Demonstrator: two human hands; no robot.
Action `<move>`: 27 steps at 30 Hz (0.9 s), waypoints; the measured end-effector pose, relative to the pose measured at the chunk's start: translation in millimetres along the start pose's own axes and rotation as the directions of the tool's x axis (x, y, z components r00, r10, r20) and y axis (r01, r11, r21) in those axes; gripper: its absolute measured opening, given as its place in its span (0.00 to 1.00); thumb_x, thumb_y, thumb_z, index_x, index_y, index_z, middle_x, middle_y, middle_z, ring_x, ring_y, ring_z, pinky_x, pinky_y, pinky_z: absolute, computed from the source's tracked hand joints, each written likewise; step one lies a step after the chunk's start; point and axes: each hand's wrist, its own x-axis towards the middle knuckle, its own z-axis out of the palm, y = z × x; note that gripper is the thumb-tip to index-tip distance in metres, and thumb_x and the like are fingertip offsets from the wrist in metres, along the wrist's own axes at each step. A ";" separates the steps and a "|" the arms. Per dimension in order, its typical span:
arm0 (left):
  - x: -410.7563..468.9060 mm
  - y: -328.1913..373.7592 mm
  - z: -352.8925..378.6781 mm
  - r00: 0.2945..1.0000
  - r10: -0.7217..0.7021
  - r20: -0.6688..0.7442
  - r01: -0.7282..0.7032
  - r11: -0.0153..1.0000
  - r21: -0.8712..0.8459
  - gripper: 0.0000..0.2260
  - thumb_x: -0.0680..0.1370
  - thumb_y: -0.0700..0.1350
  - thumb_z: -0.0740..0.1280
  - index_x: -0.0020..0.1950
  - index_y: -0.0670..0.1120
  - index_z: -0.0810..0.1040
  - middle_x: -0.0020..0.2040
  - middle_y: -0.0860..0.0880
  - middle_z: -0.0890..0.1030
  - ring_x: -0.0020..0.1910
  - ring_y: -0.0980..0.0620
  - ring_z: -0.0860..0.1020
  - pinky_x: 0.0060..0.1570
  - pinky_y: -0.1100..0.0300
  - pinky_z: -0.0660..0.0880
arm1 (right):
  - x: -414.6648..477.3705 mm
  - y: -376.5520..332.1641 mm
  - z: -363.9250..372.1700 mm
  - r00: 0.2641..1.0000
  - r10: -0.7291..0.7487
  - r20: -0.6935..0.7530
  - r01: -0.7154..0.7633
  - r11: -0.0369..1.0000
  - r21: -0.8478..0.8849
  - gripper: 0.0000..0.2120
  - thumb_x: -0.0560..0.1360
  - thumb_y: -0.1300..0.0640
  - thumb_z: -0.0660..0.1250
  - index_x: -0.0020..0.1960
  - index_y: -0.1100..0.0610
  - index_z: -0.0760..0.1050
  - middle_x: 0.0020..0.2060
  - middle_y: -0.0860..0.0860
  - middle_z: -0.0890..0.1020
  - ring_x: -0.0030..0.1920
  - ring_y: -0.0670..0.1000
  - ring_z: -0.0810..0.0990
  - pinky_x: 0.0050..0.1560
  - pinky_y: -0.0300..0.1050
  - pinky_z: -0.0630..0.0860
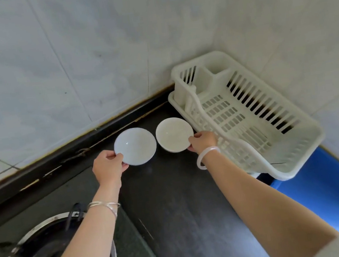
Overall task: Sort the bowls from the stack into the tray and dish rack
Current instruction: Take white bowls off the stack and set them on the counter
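Note:
Two white bowls are side by side over the dark counter near the tiled back wall. My left hand grips the near rim of the left bowl, thumb on the inside edge. My right hand pinches the near right rim of the right bowl. Just right of that bowl stands a white plastic dish rack on a white tray; the rack holds nothing that I can see. Whether the bowls touch the counter, I cannot tell.
A gas stove burner with a metal ring lies at the lower left. The black counter runs between the stove and the rack. A blue object lies under the rack's near end, at the right.

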 end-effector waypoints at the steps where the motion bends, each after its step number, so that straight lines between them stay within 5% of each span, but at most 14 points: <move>1: 3.1 -0.1 1.1 1.000 -0.002 -0.003 0.002 1.000 -0.010 0.06 0.73 0.34 0.67 0.48 0.43 0.76 0.49 0.43 0.77 0.48 0.44 0.80 0.41 0.55 0.80 | 2.5 -1.9 4.9 1.000 -0.004 -0.001 0.004 1.000 -0.003 0.05 0.72 0.66 0.64 0.48 0.60 0.75 0.33 0.50 0.77 0.30 0.48 0.80 0.43 0.49 0.83; 5: 12.4 -1.8 3.5 1.000 -0.025 -0.011 0.024 0.998 -0.054 0.05 0.74 0.34 0.66 0.47 0.42 0.75 0.48 0.43 0.78 0.47 0.44 0.80 0.42 0.54 0.80 | 10.3 -8.4 20.4 1.000 -0.012 -0.003 0.012 1.000 0.011 0.07 0.73 0.66 0.63 0.38 0.57 0.73 0.31 0.49 0.76 0.30 0.48 0.80 0.46 0.54 0.82; 12: 15.1 -8.1 6.1 0.997 -0.074 0.001 0.073 0.984 -0.162 0.06 0.75 0.35 0.65 0.50 0.43 0.74 0.53 0.41 0.78 0.50 0.44 0.80 0.44 0.55 0.79 | 16.2 -10.4 28.2 0.998 0.055 0.042 -0.061 0.987 0.151 0.06 0.73 0.65 0.65 0.41 0.56 0.72 0.36 0.50 0.77 0.32 0.47 0.80 0.40 0.45 0.83; 15: 9.0 -12.7 6.4 0.988 -0.142 0.054 0.151 0.954 -0.258 0.09 0.77 0.38 0.63 0.56 0.45 0.72 0.56 0.44 0.76 0.53 0.46 0.79 0.48 0.55 0.78 | 10.5 -5.3 25.8 0.981 0.110 0.159 -0.158 0.930 0.333 0.04 0.74 0.64 0.65 0.47 0.58 0.74 0.45 0.54 0.79 0.40 0.50 0.82 0.36 0.40 0.81; 19: -3.9 -21.2 7.9 0.956 -0.214 0.198 0.278 0.876 -0.393 0.17 0.78 0.41 0.62 0.67 0.46 0.70 0.63 0.44 0.73 0.56 0.46 0.78 0.48 0.58 0.77 | 4.8 5.8 26.8 0.973 0.078 0.217 -0.171 0.876 0.451 0.15 0.76 0.64 0.65 0.62 0.58 0.74 0.54 0.55 0.79 0.44 0.49 0.81 0.44 0.42 0.82; 27: -5.4 -10.6 18.9 0.948 -0.282 0.148 0.317 0.795 -0.518 0.16 0.78 0.40 0.63 0.66 0.48 0.71 0.62 0.45 0.74 0.53 0.47 0.79 0.45 0.57 0.80 | 9.9 -9.7 42.8 0.976 0.050 0.212 -0.149 0.860 0.487 0.17 0.76 0.66 0.65 0.64 0.62 0.73 0.58 0.59 0.78 0.47 0.51 0.81 0.42 0.40 0.82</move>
